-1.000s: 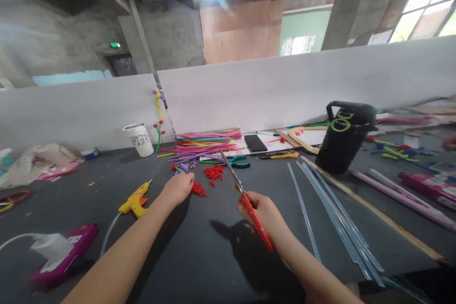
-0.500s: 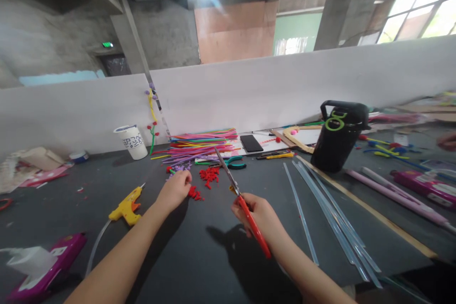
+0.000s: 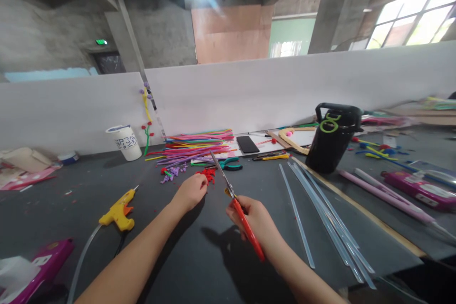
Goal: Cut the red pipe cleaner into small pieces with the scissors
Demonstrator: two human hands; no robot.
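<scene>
At centre, the left hand (image 3: pixel 191 192) is curled, any hold hidden; red-handled metal scissors (image 3: pixel 248 232) are clasped diagonally by the right hand (image 3: pixel 253 218), tips up-left.

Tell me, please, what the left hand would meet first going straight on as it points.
The left hand would likely meet the red pieces first, though the depth between them is unclear.

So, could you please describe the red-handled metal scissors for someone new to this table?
Facing the long white partition, look down to the dark grey tabletop in front, where a bare right hand holds the scissors. Their silver blades point away, and their bright red handles set them apart from the teal-handled pliers lying farther back.
</scene>
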